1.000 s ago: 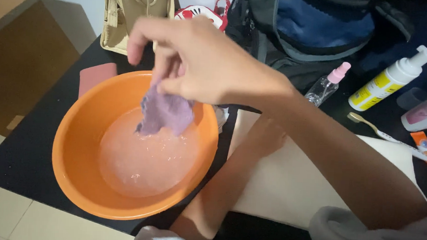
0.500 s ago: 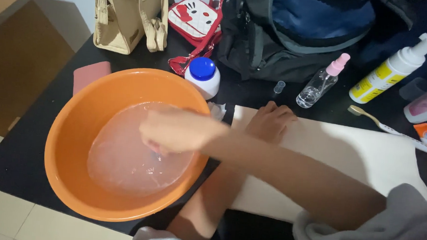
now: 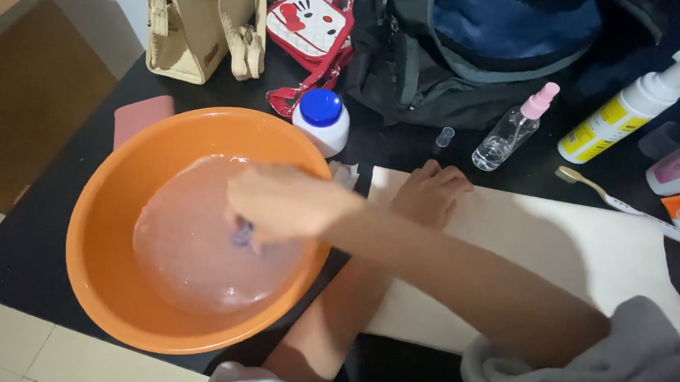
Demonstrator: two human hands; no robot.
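An orange basin holding cloudy water sits on a black table. My right hand reaches across from the right and is down in the water, closed around a purple cloth, most of which the fingers hide. The hand is blurred. My left hand lies flat on the near corner of a white sheet beside the basin, holding nothing. Its forearm passes under my right arm, which wears a grey sleeve.
Behind the basin are a white jar with a blue lid, a beige bag, a red and white pouch and a dark backpack. A spray bottle, pump bottle and toothbrush lie right. A pink block lies left.
My right hand held the purple cloth above the basin, then lowered it into the water and stays submerged there. My left hand has stayed on the white sheet.
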